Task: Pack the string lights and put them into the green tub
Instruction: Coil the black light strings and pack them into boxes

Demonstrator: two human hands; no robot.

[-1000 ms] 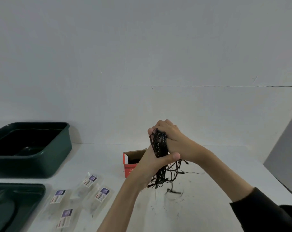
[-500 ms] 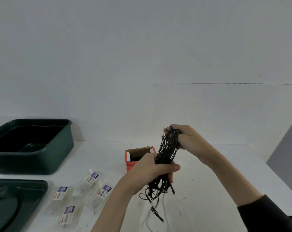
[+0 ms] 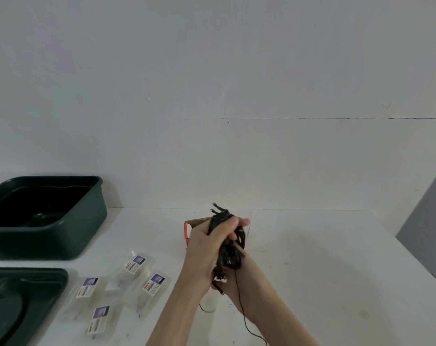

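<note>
A bundle of black string lights [image 3: 228, 255] is held above the white table [image 3: 324, 270], between both hands. My left hand [image 3: 205, 250] grips its upper part from the front, fingers curled over the top. My right hand [image 3: 246, 273] holds the lower part from behind and is largely hidden by the bundle and the left hand. One thin wire [image 3: 242, 310] trails down over my right forearm. The dark green tub [image 3: 62, 242] stands open at the back left of the table, with nothing visible inside.
A small red cardboard box [image 3: 187, 232], open at the top, stands just behind my hands. Several clear plastic packets with purple labels [image 3: 154, 283] lie front left. A dark green lid [image 3: 24, 295] lies before the tub. A grey panel [image 3: 429, 236] edges the right side.
The bundle was stretched upright between my hands; now it is squeezed shorter and lower, my right hand having moved from its top to under it. The hanging loops are gathered in.
</note>
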